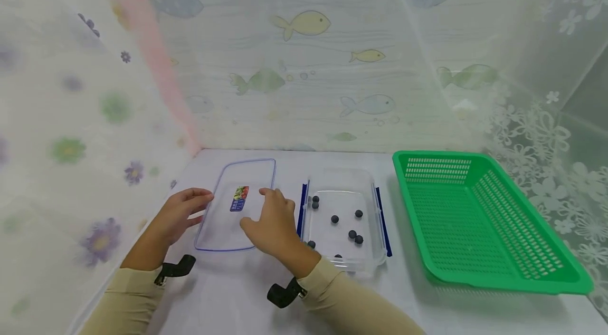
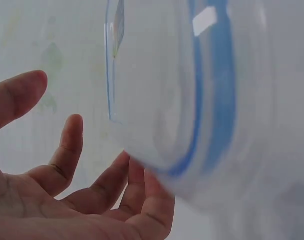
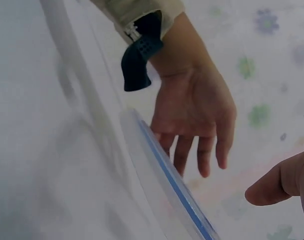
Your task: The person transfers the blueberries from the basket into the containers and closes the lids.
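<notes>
A clear plastic lid (image 1: 223,229) with a blue seal line and a fruit label lies on the table, left of a clear plastic box (image 1: 328,248). Inside the box are several small dark balls (image 1: 334,219). My left hand (image 1: 173,219) is at the lid's left edge, fingers loosely bent; in the left wrist view, some fingertips (image 2: 134,167) meet or pass behind the lid's rim, contact unclear. Over the lid's right side hovers my right hand (image 1: 274,221), thumb and index finger spread apart. The right wrist view shows its thumb (image 3: 271,190) apart from the lid's edge.
A green perforated basket (image 1: 467,219) stands right of the box. Blue locking flaps (image 1: 383,221) fold out along the box's sides. Patterned curtains (image 1: 304,87) hang behind and at both sides of the white table (image 1: 223,293).
</notes>
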Action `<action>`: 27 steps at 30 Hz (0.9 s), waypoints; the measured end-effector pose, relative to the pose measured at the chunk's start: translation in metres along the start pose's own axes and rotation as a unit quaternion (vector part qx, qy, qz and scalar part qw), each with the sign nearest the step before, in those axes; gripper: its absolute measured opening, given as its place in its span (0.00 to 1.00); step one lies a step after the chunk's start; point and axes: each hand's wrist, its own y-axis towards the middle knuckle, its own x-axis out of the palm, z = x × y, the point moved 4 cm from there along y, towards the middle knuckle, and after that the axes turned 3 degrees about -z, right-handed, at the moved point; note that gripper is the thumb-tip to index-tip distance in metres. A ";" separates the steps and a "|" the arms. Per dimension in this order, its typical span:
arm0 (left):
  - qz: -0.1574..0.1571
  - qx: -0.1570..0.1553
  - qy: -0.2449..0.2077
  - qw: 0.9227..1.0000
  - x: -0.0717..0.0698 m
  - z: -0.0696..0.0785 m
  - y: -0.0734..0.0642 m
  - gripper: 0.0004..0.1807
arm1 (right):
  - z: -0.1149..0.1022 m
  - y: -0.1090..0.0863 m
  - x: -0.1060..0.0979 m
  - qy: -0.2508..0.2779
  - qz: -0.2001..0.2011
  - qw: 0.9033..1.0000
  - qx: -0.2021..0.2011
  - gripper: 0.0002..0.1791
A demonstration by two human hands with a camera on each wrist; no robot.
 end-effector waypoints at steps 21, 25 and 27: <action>-0.098 0.080 -0.025 0.992 0.124 0.069 0.000 0.26 | 0.074 -0.013 -0.140 -0.038 0.058 0.996 0.047 0.34; -0.114 0.080 -0.038 0.990 0.141 0.073 0.003 0.27 | 0.094 -0.013 -0.151 -0.041 0.070 0.994 0.070 0.33; -0.126 0.080 -0.042 0.988 0.149 0.074 0.004 0.28 | 0.104 -0.014 -0.156 -0.047 0.080 0.992 0.080 0.31</action>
